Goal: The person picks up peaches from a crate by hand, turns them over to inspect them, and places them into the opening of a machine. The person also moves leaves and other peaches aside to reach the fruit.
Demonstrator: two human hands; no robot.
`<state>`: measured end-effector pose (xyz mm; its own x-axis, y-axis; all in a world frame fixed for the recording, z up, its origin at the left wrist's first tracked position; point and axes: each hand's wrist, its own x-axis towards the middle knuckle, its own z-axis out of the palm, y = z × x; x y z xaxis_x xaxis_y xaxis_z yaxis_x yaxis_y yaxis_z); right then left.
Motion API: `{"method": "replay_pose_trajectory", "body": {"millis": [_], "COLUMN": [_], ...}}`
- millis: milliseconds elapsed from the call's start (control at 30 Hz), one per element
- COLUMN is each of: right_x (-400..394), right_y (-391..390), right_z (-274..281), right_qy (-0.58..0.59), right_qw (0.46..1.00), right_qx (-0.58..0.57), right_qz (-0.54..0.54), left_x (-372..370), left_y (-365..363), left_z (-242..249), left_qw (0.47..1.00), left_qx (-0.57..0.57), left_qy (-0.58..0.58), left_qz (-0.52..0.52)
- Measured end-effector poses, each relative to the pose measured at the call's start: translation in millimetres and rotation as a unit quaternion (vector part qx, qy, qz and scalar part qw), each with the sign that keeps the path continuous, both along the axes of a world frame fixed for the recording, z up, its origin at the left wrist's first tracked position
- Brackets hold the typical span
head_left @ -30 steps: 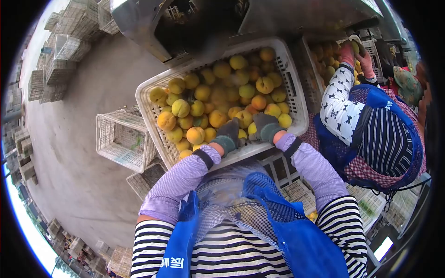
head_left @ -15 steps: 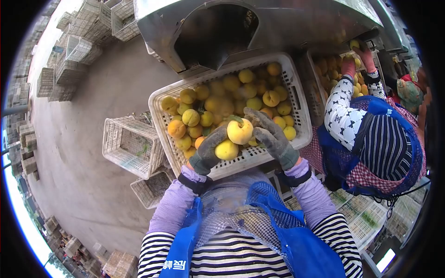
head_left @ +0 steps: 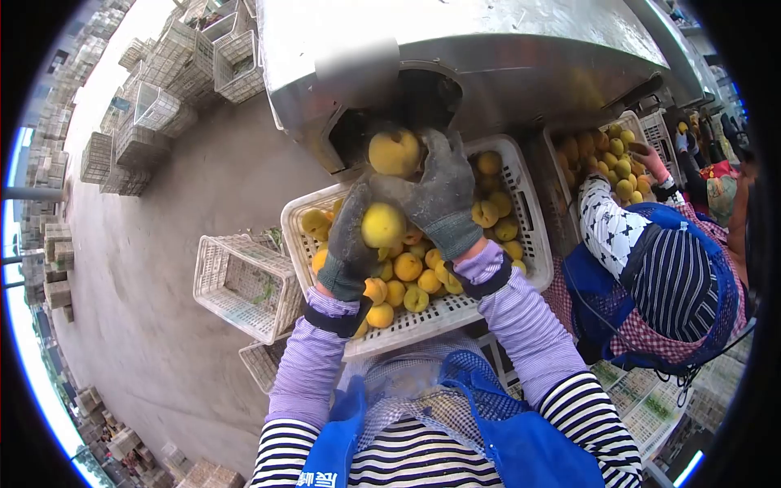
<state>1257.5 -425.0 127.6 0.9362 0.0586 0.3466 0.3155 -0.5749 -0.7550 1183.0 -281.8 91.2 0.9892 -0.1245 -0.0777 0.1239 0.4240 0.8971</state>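
Cupping the near fruit point(head_left: 383, 224), the left hand point(head_left: 348, 248) curls inward; the right hand point(head_left: 446, 195) grips the far fruit point(head_left: 394, 153), apparently to steady both above the crate point(head_left: 423, 324).

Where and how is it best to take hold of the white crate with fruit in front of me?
Probably grip the crate by its two short end rims, one hand coming from outside each end. It sits upright, its raised rim gives an edge, the right end wall has slots for fingers, and fruit occupies the inside.
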Motion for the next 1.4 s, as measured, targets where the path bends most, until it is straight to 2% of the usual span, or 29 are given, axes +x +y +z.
{"method": "replay_pose_trajectory", "body": {"millis": [33,67,100,133,200,300,400,500,533,567,633,700,767,800,867,900,1000,1067,1100,1167,1200,1267,1400], "right_x": [18.4,30.3,35.7,39.9,39.4,45.5,63.1,83.3,84.3,85.1,78.6,45.1,-4.0,-23.6,-53.3,-61.2,-66.3,-55.1,-51.7,-43.8,-43.5,-43.6,-5.6], "right_y": [7.0,13.1,15.8,16.4,19.6,22.3,23.8,32.6,32.3,29.9,20.4,7.5,-5.7,-6.4,-2.1,0.3,2.1,-6.2,-8.4,-11.6,-11.4,-6.4,4.2], "right_z": [-19.9,-39.0,-49.2,-57.3,-58.2,-45.9,-69.8,-61.6,-60.5,-56.8,-42.5,-16.8,-5.5,-6.0,-11.1,-16.6,-25.6,-21.6,-22.6,-23.9,-21.7,-15.5,-20.0], "right_qy": [0.024,0.049,0.039,0.03,0.016,0.069,-0.025,-0.11,-0.092,-0.076,-0.035,0.021,0.073,0.033,-0.044,-0.031,0.003,0.025,-0.002,-0.06,-0.028,0.034,-0.03], "right_qw": [0.998,0.993,0.996,0.995,0.992,0.988,0.99,0.978,0.984,0.989,0.998,0.995,0.989,0.99,0.983,0.985,0.989,0.991,0.991,0.989,0.991,0.989,0.984], "right_qx": [-0.049,-0.097,-0.072,-0.086,-0.12,-0.131,-0.136,-0.178,-0.153,-0.129,-0.049,0.066,-0.028,-0.062,-0.128,-0.133,-0.122,-0.081,-0.083,-0.09,-0.107,-0.14,-0.175], "right_qz": [-0.019,-0.038,-0.032,-0.037,-0.041,-0.042,-0.025,0.021,0.016,0.011,0.026,0.07,0.125,0.126,0.122,0.103,0.078,0.101,0.101,0.104,0.078,0.026,-0.016], "left_x": [-3.6,-7.5,-11.3,-19.0,-29.1,-29.6,-29.6,-21.7,-17.8,-13.2,-11.7,-13.3,-16.3,-18.7,-17.6,-17.2,-15.3,-13.9,-13.5,-6.9,-2.6,5.4,21.4], "left_y": [6.4,3.4,0.4,3.7,7.4,9.6,15.6,10.1,6.9,4.4,3.1,6.2,6.4,5.3,0.0,-3.1,-8.2,-13.1,-15.2,-11.8,-10.5,-10.8,-16.3], "left_z": [-25.6,-21.0,-16.3,-19.9,-18.4,-23.8,-35.0,-25.3,-14.1,-6.5,-4.6,-15.0,-22.4,-24.1,-9.3,-4.0,-9.9,-1.9,1.4,0.9,1.1,3.8,21.2], "left_qw": [0.995,0.999,0.995,0.997,0.966,0.971,0.968,0.983,0.97,0.99,0.952,0.957,0.976,0.986,0.925,0.873,0.879,0.925,0.944,0.963,0.971,0.967,0.978], "left_qx": [0.093,0.021,-0.052,0.072,0.23,0.2,0.237,0.164,0.211,-0.005,-0.238,-0.236,-0.171,-0.122,-0.335,-0.434,-0.405,-0.31,-0.262,-0.219,-0.198,-0.223,-0.184], "left_qy": [-0.033,0.024,0.081,-0.014,-0.108,-0.12,-0.069,0.013,-0.034,0.063,0.145,0.122,0.087,0.068,0.17,0.219,0.246,0.208,0.188,0.14,0.114,0.108,0.041], "left_qz": [0.012,0.02,0.036,0.019,0.045,0.047,0.046,0.086,0.118,0.129,0.126,0.113,0.1,0.092,0.062,0.046,0.05,0.066,0.073,0.069,0.067,0.06,0.093]}}
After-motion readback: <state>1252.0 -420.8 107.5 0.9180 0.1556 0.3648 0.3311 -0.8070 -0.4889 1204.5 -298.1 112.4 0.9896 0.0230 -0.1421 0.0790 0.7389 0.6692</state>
